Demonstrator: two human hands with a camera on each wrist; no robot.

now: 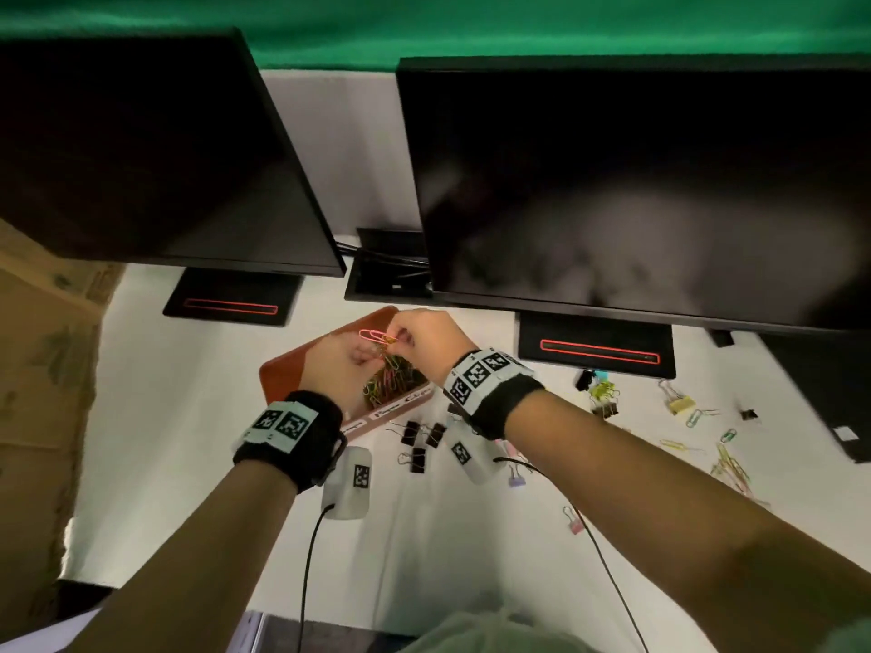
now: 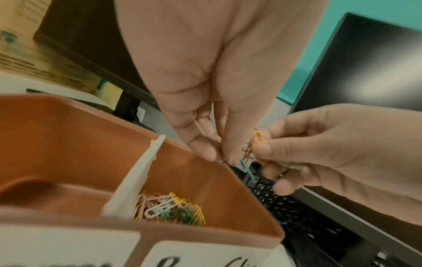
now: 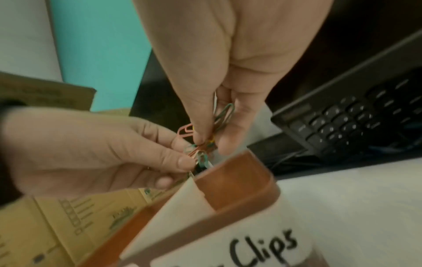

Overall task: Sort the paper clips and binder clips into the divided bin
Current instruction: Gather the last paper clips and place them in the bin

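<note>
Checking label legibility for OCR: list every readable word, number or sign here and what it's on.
"Clips": handwritten on the white label on the front of the brown divided bin, at the paper clip compartment; the word before it is cut off.
The second label on the bin: too blurred to read.
Print on the cardboard box: too blurred.
Square coded markers on the wristbands: patterns, no text.
</note>
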